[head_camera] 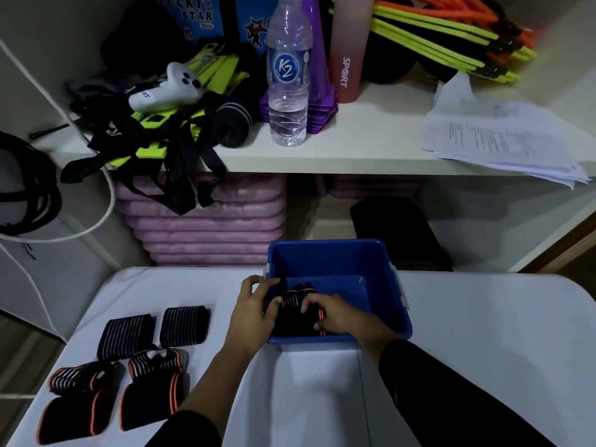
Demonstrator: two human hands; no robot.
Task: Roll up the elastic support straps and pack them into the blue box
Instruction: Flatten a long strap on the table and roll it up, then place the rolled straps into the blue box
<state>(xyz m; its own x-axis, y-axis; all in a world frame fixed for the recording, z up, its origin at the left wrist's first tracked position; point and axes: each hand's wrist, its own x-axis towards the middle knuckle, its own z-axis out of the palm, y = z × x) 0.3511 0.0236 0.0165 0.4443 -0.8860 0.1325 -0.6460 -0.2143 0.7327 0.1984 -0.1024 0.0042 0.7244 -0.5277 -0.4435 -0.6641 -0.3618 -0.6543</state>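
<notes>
where your hands meet: inside the blue box [329, 259], at its near left corner, both on 1 rolled strap [292, 306].
left hand [254, 304]: you reach over the box's left rim. your thumb presses the strap's left end and your fingers curl over its top beside the rim, so the hand is closed on it.
right hand [332, 312]: it lies on the strap's right half, fingers curled down over it and thumb at the near side, clamped on the roll.
rolled strap: black with thin pale stripes and an orange edge line, low in the box against the near wall. you cannot tell whether it touches the floor of the box, as your hands cover it.
blue box: open-topped, standing on the white table [483, 350] at its far edge, just right of your left forearm.
striped straps [125, 335]: 2 dark pieces with white stripes, side by side on the table, left of the box and well apart from it.
orange-edged straps [151, 385]: 2 more, nearer you than the striped pair, lying loosely folded.
shelf [371, 137]: behind the table, it carries a water bottle [288, 75], a pink bottle [348, 50], a white controller [167, 88] and a sheaf of papers [503, 137].
</notes>
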